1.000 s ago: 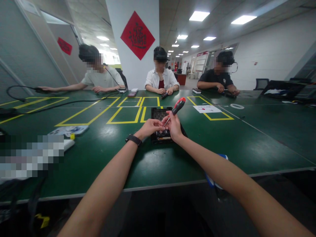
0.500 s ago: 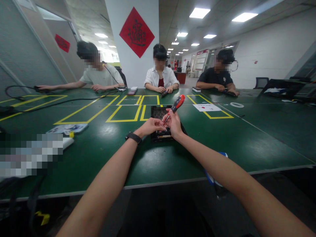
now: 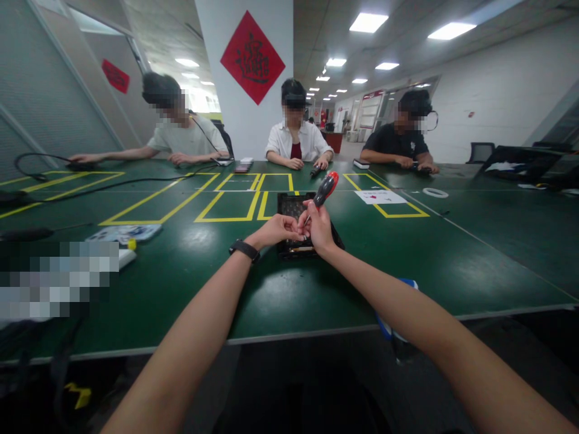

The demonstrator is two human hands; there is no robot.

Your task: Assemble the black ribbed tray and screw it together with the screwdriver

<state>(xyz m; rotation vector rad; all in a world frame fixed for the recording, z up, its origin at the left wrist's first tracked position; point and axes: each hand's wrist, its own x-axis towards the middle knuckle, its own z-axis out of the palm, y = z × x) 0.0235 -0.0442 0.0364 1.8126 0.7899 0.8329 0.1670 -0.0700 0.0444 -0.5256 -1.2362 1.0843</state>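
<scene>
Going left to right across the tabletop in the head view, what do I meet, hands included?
Blue-and-white flat item, black wristband, left hand, right hand gripping the red-and-black screwdriver, white paper sheet, white ring.

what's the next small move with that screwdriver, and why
Probably steady the lower end of the screwdriver with the left hand: the right hand grips the tool at a tilt, and its lower end points down toward the left hand, over the black case. What the left hand pinches, if anything, is too small to tell.
</scene>
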